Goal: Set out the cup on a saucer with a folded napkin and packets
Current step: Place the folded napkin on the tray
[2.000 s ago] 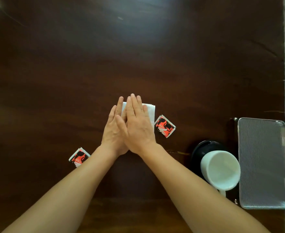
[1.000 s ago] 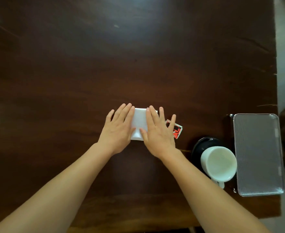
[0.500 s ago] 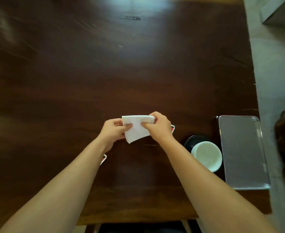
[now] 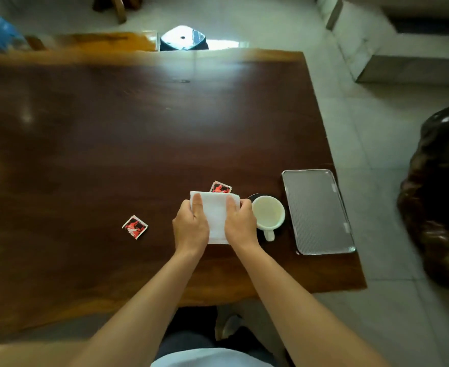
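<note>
A white folded napkin (image 4: pixel 215 213) is held between my two hands just above the dark wooden table (image 4: pixel 112 133). My left hand (image 4: pixel 190 226) grips its left edge with the thumb on top, and my right hand (image 4: pixel 240 225) grips its right edge the same way. A white cup (image 4: pixel 268 211) stands on a black saucer (image 4: pixel 252 196) right beside my right hand, handle toward me. One red, black and white packet (image 4: pixel 220 187) lies just beyond the napkin, partly hidden by it. A second packet (image 4: pixel 135 227) lies to the left of my left hand.
A rectangular metal tray (image 4: pixel 317 211) sits at the table's right edge, just right of the cup. Tiled floor runs along the right side, with a dark carved wooden piece (image 4: pixel 440 197) there. The table's near edge is close to my body.
The napkin was pressed flat on the table, then lifted by both hands. It now hangs closer to the cup, held by both side edges. The camera has tilted up, showing more of the room.
</note>
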Available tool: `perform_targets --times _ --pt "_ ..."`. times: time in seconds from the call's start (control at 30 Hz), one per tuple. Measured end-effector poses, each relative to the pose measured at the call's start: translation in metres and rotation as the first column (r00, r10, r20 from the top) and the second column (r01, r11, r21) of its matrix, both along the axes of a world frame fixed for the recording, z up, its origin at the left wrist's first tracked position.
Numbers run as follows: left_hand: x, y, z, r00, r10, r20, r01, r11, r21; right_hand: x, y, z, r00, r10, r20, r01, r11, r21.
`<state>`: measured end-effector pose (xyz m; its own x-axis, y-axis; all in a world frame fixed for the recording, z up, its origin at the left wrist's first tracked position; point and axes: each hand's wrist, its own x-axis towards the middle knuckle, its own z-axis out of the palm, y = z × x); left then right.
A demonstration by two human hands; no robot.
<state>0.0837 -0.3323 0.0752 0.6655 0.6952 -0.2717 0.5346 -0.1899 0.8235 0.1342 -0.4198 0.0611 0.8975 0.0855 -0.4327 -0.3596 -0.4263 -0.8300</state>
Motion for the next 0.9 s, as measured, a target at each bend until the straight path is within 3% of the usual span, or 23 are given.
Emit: perform_targets --times 0.23,0.4,0.57,0.73,0.9 --pt "-0.011 -0.056 0.038 0.975 -0.025 0.219 0.008 0.997 0.078 -0.020 -0.066 0.047 0.950 -0.041 0.308 0.039 0.999 0.014" --pt "-0.008 -0.074 0.046 0.953 -0.126 0.275 0.097 0.988 0.117 -0.022 -0.089 0.056 0.917 -0.102 0.385 0.114 0.994 -0.007" --pt "0.007 -0.069 0.044 0.952 -0.175 0.252 0.183 0.983 -0.007 -0.009 -0.106 0.066 0.961 -0.096 0.259 0.087 0.995 0.047" --pt "0.040 -0.053 0.043 0.983 -0.180 0.045 0.185 0.941 -0.284 0.013 -0.107 0.072 0.992 -0.076 0.105 0.064 0.992 0.106" --pt "0.067 -0.048 0.039 0.975 -0.212 0.062 0.221 0.946 -0.237 0.029 -0.095 0.069 0.993 -0.118 0.029 0.115 0.989 0.096"
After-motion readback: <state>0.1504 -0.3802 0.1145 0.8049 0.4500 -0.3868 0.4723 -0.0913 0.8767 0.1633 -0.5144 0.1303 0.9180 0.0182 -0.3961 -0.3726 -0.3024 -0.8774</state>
